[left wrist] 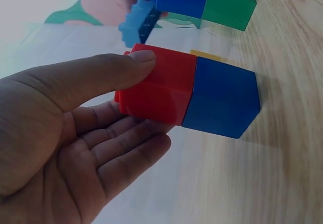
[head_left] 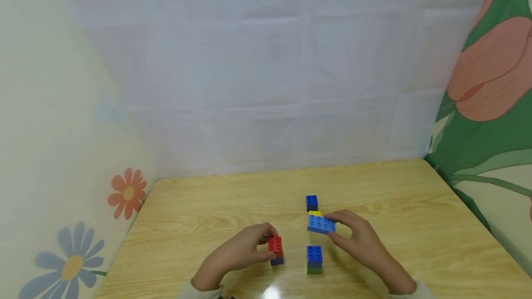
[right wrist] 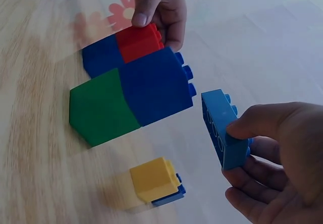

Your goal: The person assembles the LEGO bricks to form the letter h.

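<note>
My left hand (head_left: 245, 249) pinches a red brick (head_left: 275, 244) between thumb and fingers. That brick sits on top of a dark blue brick (left wrist: 222, 98), which stands on the table. In my right hand (head_left: 359, 236) is a light blue 2x4 brick (head_left: 321, 224), pinched at its right end and held above the table, studs up. Just in front of it stands a stack with a dark blue brick (head_left: 314, 255) on a green brick (head_left: 314, 271). A yellow brick (right wrist: 151, 181) is partly hidden behind the light blue one in the head view.
Behind the yellow brick stands another dark blue brick (head_left: 311, 203). The wood-grain table (head_left: 199, 211) ends at a pale sheet (head_left: 232, 82) at the back. Flower-patterned walls flank it left and right.
</note>
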{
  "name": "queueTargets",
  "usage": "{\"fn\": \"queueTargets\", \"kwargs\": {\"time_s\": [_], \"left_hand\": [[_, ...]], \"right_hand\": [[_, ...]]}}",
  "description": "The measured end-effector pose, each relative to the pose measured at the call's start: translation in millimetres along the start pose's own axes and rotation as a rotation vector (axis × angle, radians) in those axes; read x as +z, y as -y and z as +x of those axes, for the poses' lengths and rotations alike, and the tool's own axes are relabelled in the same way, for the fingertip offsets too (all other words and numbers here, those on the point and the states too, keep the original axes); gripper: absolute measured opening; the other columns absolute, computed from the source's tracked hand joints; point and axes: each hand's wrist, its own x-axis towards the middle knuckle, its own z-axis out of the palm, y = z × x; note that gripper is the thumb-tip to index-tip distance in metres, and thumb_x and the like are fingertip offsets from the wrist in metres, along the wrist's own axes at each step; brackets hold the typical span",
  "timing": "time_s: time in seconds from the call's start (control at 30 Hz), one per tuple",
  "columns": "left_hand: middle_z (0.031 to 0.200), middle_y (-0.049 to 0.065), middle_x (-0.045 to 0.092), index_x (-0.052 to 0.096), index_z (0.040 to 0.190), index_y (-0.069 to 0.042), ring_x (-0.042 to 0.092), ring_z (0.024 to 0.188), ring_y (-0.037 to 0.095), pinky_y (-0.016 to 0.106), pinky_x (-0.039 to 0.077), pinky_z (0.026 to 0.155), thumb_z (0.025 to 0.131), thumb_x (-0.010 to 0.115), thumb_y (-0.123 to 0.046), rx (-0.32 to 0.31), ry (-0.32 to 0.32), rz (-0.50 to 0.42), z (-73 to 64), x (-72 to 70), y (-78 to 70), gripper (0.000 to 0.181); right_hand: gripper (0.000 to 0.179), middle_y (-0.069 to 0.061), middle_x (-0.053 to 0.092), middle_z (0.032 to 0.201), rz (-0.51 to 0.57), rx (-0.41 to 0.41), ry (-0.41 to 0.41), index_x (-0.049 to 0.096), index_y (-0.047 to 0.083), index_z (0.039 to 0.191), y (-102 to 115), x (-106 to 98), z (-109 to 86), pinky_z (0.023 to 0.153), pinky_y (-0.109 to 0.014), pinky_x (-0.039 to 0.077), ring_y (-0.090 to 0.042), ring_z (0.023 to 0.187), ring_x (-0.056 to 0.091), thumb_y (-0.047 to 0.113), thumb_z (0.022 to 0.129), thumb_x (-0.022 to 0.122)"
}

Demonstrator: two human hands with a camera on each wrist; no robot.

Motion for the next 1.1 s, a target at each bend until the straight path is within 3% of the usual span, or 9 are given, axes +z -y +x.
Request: {"fn": "queueTargets", "kwargs": {"time_s": [0.23,0.53,0.87,1.1], "left_hand": [[0.106,-0.009,0.062,0.058,0.111,-0.018,0.064,0.105,0.018,0.031,0.054,0.088,0.088,0.073,-0.028,-0.005,0.004,-0.013,1.7,2.0,-0.9,0.029],[0.106,-0.009,0.062,0.059,0.110,-0.017,0.064,0.105,0.018,0.029,0.053,0.088,0.088,0.074,-0.027,0.027,-0.009,-0.013,2.4,5.8,-1.2,0.029],[0.105,-0.012,0.062,0.059,0.109,-0.020,0.061,0.108,0.013,0.030,0.052,0.092,0.089,0.072,-0.032,0.068,-0.024,0.018,6.7,10.6,-0.7,0.027],[0.109,-0.008,0.062,0.059,0.113,-0.016,0.061,0.107,0.012,0.026,0.052,0.090,0.088,0.074,-0.031,0.077,-0.008,0.020,8.9,16.4,-6.4,0.032]], "right_hand": [[0.042,0.016,0.062,0.115,0.008,-0.022,0.004,0.066,0.030,0.121,9.8,-2.8,-0.4,0.091,-0.046,0.052,-0.013,0.109,0.060,0.017,0.083,0.079],[0.041,0.017,0.060,0.118,0.003,-0.195,-0.004,0.065,0.026,0.123,27.3,0.9,9.0,0.090,-0.043,0.053,-0.011,0.110,0.059,0.019,0.085,0.078],[0.035,0.022,0.057,0.115,0.029,-0.177,0.110,0.063,0.036,0.120,48.8,-1.3,0.2,0.091,-0.040,0.053,-0.007,0.109,0.057,0.027,0.088,0.074],[0.034,0.020,0.058,0.112,0.027,-0.184,0.200,0.062,0.032,0.119,53.0,2.2,-1.4,0.089,-0.038,0.054,-0.006,0.104,0.058,0.025,0.088,0.074]]}}
